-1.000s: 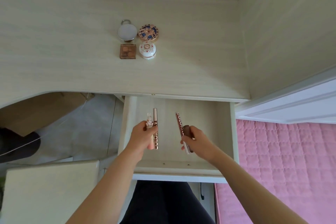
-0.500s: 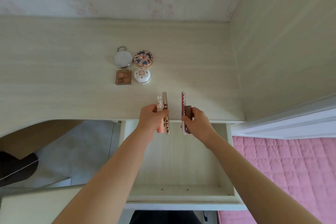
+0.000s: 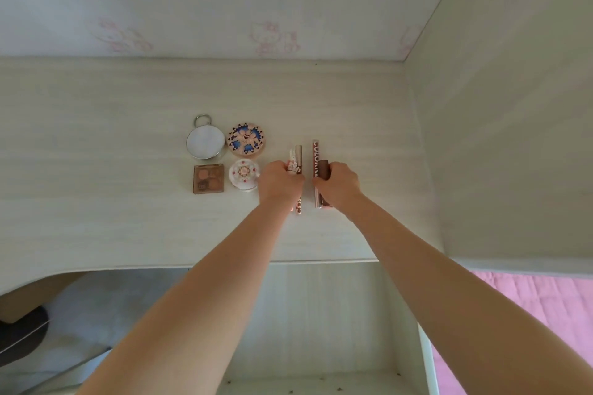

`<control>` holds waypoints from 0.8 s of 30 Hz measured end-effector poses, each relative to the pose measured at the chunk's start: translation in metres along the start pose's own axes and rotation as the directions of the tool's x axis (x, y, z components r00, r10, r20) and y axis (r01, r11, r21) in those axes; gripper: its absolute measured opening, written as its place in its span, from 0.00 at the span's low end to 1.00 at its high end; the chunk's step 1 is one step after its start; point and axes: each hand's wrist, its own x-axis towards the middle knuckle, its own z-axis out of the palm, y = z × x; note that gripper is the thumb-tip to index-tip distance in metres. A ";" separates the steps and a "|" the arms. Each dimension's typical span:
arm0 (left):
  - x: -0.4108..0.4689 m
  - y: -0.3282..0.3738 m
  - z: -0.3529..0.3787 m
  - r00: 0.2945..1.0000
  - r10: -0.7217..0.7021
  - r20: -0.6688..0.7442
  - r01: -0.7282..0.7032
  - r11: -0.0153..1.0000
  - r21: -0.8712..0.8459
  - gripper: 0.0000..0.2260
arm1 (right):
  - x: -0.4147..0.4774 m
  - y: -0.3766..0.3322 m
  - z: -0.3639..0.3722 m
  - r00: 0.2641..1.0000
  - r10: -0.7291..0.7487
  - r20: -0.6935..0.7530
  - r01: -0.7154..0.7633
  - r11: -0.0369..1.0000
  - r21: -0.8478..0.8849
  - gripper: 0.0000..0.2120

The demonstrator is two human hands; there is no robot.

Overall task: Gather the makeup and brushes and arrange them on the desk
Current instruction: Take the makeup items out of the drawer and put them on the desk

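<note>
1. Head view: left hand (image 3: 279,184), grip closed round two slim tubes (image 3: 297,157); right hand (image 3: 338,184) grips two darker sticks (image 3: 316,155), both over the desk (image 3: 96,176), just right of the compacts (image 3: 245,139).
2. Best bet: lay them parallel, release gently so nothing rolls.

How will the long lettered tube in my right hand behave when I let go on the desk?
The long lettered tube looks slim and round, so it may roll on the smooth desk once the right hand releases it. It seems rigid, unlikely to bend. The brown tube beside it might block rolling that way.
</note>
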 end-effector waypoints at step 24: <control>0.036 0.010 0.005 0.994 0.025 -0.106 -0.014 0.995 0.103 0.09 | 0.032 -0.014 0.005 0.996 -0.029 -0.087 0.019 0.994 -0.111 0.06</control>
